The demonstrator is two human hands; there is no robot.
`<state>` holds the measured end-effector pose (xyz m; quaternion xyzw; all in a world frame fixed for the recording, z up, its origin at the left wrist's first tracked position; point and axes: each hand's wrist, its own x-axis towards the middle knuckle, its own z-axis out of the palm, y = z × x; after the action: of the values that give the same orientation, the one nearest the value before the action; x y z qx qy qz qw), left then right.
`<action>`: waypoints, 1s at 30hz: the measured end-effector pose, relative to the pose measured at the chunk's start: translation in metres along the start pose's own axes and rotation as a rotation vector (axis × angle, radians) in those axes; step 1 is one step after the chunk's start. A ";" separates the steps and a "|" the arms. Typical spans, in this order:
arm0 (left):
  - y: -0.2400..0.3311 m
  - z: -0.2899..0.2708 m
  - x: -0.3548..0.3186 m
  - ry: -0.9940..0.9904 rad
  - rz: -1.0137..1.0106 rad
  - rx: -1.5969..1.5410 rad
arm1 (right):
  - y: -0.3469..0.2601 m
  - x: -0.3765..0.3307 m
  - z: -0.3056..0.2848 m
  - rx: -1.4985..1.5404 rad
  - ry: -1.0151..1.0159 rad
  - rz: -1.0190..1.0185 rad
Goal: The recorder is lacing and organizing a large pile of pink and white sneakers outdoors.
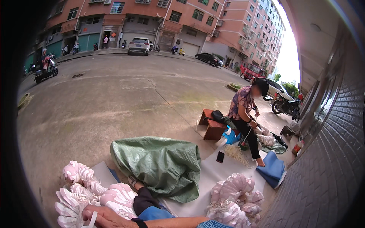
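At the lower left my right hand (104, 217) is closed on a flat white lace (92, 219), which loops out of the fist. Its bare forearm reaches leftward along the bottom edge, with a black band at the wrist and a blue striped sleeve. Bundles of nested pink and white shoe uppers (118, 198) lie right beside this hand. Another such bundle (230, 195) sits to the right on a pale sheet (190, 208). A crumpled green woven sack (159, 165) spreads beyond my dark-trousered leg and sandalled foot. My left hand is out of sight.
Ahead to the right, a co-worker (243, 108) sits bent over white shoe uppers (266, 140), by a brown wooden stool (213, 124). A black phone (220, 157), pale laces (236, 152) and folded blue cloth (271, 169) lie nearer. A tiled wall (323, 152) bounds the right.
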<state>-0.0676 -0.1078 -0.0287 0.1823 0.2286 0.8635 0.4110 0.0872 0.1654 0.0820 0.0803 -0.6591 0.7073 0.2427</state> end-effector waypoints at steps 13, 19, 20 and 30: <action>-0.063 0.069 0.029 0.348 -0.128 0.893 | 0.022 -0.036 -0.016 -0.091 0.256 0.161; -0.056 -0.025 0.002 0.362 -0.160 1.523 | 0.027 -0.062 -0.025 -0.234 0.228 0.355; -0.063 -0.043 -0.001 0.244 -0.007 1.741 | 0.028 -0.066 -0.023 -0.241 0.213 0.428; -0.088 0.117 0.024 0.261 -0.349 0.881 | 0.089 -0.089 0.000 -0.467 -0.058 0.200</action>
<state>0.0324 -0.0113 0.0231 0.1880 0.6490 0.6184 0.4013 0.1248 0.1432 -0.0364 -0.0236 -0.8159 0.5537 0.1645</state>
